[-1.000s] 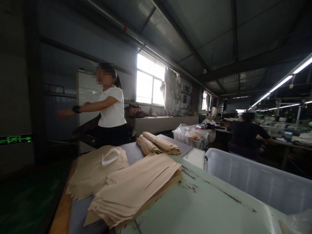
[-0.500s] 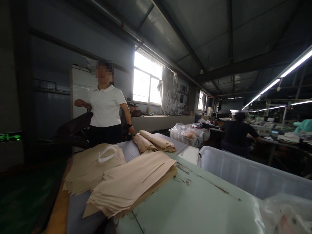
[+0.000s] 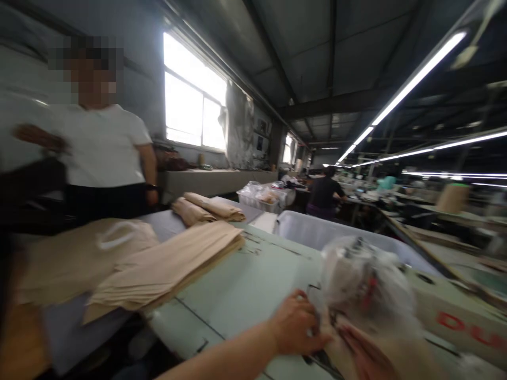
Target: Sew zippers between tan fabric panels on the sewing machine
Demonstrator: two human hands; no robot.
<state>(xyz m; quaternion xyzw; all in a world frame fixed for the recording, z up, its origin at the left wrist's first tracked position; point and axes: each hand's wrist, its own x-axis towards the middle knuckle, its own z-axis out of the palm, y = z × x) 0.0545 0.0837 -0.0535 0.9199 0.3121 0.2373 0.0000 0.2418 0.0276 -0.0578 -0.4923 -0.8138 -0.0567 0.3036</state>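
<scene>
My left hand (image 3: pixel 295 324) reaches in over the pale green sewing table, fingers bent, its thumb and fingertips at the edge of a beige cloth piece (image 3: pixel 336 345). Beside it, at the lower right, my right hand (image 3: pixel 366 356) lies against the same cloth; motion blur smears its fingers. Both hands are close to the needle area of a sewing machine (image 3: pixel 447 311) with red letters, partly hidden behind a clear plastic bag (image 3: pixel 366 279). To the left, a fanned stack of beige cut pieces (image 3: pixel 170 264) rests on the table.
More beige pieces (image 3: pixel 79 258) with a white strap loop (image 3: pixel 116 235) lie at the far left, and rolled bundles (image 3: pixel 209 208) behind. A large white bin (image 3: pixel 317 224) stands beyond the table. One person (image 3: pixel 106 148) stands at left; another (image 3: pixel 325 192) works farther off.
The view has swung right and down. Both my hands and the sewing machine have come into sight at the lower right. The standing person and the stacks sit farther left in view.
</scene>
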